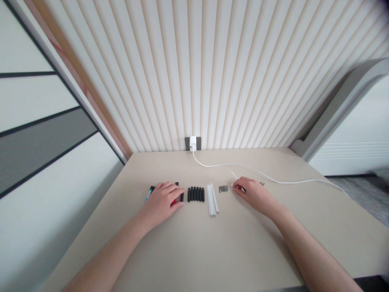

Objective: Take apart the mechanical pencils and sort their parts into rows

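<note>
My left hand lies palm down with its fingers spread over several pen parts, partly hiding them. A black barrel shows by its fingertips, and a blue-and-white piece sticks out at its left. My right hand has thumb and fingertips pinched together near the tabletop; what they hold is too small to make out. A thin white stick shows just beyond those fingers. Between my hands are a row of short black cylinders, several white refills with metallic tips, and small grey metal pieces.
Along the back of the beige table, a white charger is plugged into a dark socket. Its white cable runs to the right edge. More small metal pieces lie behind my right hand. A ribbed wall panel stands behind.
</note>
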